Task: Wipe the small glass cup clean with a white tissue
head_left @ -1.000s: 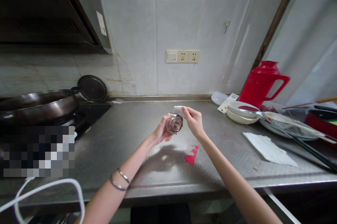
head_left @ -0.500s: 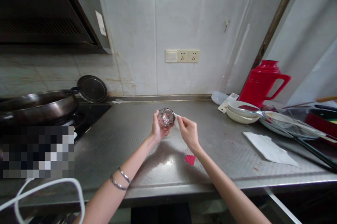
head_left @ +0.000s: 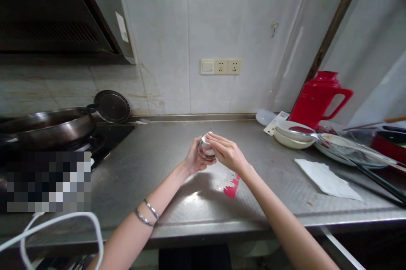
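Note:
My left hand (head_left: 194, 158) is wrapped round a small clear glass jar (head_left: 206, 151), holding it tilted above the steel counter (head_left: 152, 168). With its fingers pressed together, my right hand (head_left: 226, 151) holds a piece of white tissue (head_left: 207, 136) against the jar's upper rim. Part of the tissue is hidden under the fingers. A torn red piece (head_left: 231, 187) lies on the counter below my right wrist.
A folded white tissue (head_left: 326, 180) lies at the right, near stacked bowls (head_left: 293, 139), plates with utensils and a red thermos (head_left: 317, 100). A large pan (head_left: 63, 126) stands on the stove at the left. A white cable (head_left: 63, 219) loops at lower left.
My right hand has moved left and over the jar, bringing the tissue from the jar's side onto its rim. The jar is turned differently, and more of the red piece shows.

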`<state>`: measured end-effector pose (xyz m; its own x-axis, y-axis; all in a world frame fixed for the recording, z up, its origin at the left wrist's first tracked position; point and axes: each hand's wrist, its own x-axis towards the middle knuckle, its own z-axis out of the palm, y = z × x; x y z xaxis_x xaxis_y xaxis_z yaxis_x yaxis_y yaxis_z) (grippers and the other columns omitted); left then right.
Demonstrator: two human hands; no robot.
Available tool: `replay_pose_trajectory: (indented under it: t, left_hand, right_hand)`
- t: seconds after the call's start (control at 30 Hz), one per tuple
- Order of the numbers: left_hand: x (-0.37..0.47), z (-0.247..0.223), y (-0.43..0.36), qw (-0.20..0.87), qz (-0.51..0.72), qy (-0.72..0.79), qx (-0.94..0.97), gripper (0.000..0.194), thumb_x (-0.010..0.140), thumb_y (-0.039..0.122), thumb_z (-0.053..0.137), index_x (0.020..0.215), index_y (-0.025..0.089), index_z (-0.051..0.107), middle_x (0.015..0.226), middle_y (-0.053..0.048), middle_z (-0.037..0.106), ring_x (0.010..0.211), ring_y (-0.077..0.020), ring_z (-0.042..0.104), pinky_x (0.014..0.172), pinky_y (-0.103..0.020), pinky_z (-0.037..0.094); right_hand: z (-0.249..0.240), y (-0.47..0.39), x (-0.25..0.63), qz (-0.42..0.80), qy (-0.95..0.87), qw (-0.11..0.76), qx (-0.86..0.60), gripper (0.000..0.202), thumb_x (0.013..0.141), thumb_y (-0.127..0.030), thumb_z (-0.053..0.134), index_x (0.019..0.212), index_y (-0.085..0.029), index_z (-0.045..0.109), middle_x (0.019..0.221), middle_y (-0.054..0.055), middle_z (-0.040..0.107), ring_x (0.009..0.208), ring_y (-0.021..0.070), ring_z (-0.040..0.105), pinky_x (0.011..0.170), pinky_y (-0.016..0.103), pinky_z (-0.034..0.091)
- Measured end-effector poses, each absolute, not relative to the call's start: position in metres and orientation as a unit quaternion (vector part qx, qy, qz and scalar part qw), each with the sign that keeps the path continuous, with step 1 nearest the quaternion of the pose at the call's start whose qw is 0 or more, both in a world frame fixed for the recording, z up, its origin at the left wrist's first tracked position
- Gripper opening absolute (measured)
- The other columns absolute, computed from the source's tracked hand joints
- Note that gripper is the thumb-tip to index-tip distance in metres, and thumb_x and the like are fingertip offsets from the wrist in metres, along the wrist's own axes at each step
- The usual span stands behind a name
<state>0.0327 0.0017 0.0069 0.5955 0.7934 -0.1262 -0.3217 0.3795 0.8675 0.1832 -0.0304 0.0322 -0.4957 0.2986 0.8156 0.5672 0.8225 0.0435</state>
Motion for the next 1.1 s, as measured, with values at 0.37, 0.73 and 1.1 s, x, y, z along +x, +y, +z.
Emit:
replay_pose_trajectory:
  t: [0.37, 0.73, 1.1]
  left_hand:
    - [0.029, 0.009, 0.001, 0.827, 0.431, 0.244, 0.265, 0.056, 0.078, 0.064, 0.043, 0.077, 0.012, 0.062, 0.049, 0.0, 0.055, 0.033, -0.0064, 0.04, 0.032, -0.017, 0.025]
    - [0.029, 0.004, 0.006, 0.844, 0.388, 0.197, 0.314, 0.061, 0.079, 0.066, 0.039, 0.089, 0.011, 0.065, 0.059, -0.005, 0.059, 0.036, -0.0053, 0.036, 0.032, -0.016, 0.019]
    - [0.032, 0.003, 0.005, 0.835, 0.397, 0.232, 0.302, 0.044, 0.078, 0.058, 0.05, 0.071, 0.015, 0.057, 0.043, 0.005, 0.043, 0.033, -0.0047, 0.033, 0.033, -0.015, 0.024]
  right_hand:
    - [0.006, -0.055, 0.161, -0.208, -0.837, 0.438, -0.254, 0.036, 0.084, 0.001, 0.042, 0.116, -0.01, 0.056, 0.112, 0.015, 0.067, 0.123, 0.0214, 0.05, 0.103, 0.036, 0.047]
    - [0.021, -0.028, 0.182, -0.219, -0.833, 0.414, -0.293, 0.034, 0.087, -0.003, 0.041, 0.116, -0.012, 0.055, 0.115, 0.014, 0.065, 0.122, 0.0207, 0.051, 0.099, 0.034, 0.048]
    - [0.018, -0.041, 0.166, -0.209, -0.843, 0.413, -0.274, 0.032, 0.089, -0.007, 0.04, 0.115, -0.015, 0.057, 0.113, 0.012, 0.067, 0.121, 0.0197, 0.052, 0.098, 0.033, 0.049]
